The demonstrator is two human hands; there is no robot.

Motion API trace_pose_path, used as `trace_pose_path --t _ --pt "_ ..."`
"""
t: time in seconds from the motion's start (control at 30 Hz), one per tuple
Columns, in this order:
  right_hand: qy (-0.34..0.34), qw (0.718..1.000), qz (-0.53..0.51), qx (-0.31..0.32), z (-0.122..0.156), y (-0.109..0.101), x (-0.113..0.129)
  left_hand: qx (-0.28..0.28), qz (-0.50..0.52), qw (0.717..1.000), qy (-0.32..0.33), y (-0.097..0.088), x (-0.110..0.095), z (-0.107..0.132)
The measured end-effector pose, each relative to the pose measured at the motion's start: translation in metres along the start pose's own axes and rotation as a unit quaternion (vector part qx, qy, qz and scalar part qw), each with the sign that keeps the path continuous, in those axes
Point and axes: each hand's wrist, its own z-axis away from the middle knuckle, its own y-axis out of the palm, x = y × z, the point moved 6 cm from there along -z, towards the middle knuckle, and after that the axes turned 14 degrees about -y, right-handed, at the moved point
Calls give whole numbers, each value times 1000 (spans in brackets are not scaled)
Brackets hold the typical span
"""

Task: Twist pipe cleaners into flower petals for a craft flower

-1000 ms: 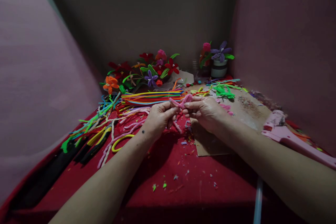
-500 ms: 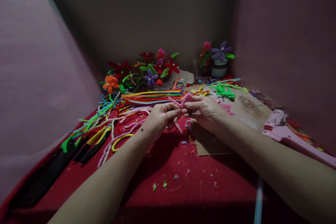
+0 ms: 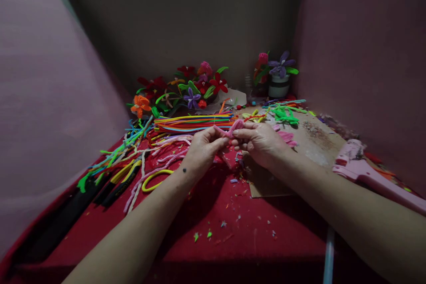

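A pink pipe cleaner (image 3: 233, 128) is pinched between both hands just above the table (image 3: 213, 222).

One side is gripped by the fingers of the left hand (image 3: 203, 148) and the other by those of the right hand (image 3: 259, 142). It is lifted clear of the table (probably so it can be turned freely). A bundle of straight stems (image 3: 193, 123) lies just behind, within easy reach.

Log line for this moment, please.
left hand: pinching pink pipe cleaner | right hand: pinching same piece | below: red cloth | nearby: cardboard sheet
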Motion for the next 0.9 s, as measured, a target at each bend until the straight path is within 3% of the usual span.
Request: trace_pose_path --t 0.23,0.5,0.67,0.8,0.9 --pt "9 1000 -7 -18 1 -1 1 -14 -2 1000 -8 0 0 1" --pt "-6 1000 -10 -25 0 -2 -3 37 37 995 -86 7 12 2" --pt "-7 1000 -16 5 0 1 -4 77 52 987 -130 11 17 1" --pt "5 1000 -16 15 2 2 -3 101 72 983 -137 11 19 -1" --pt "2 1000 -12 2 2 1 -3 85 87 984 -129 9 19 -1"
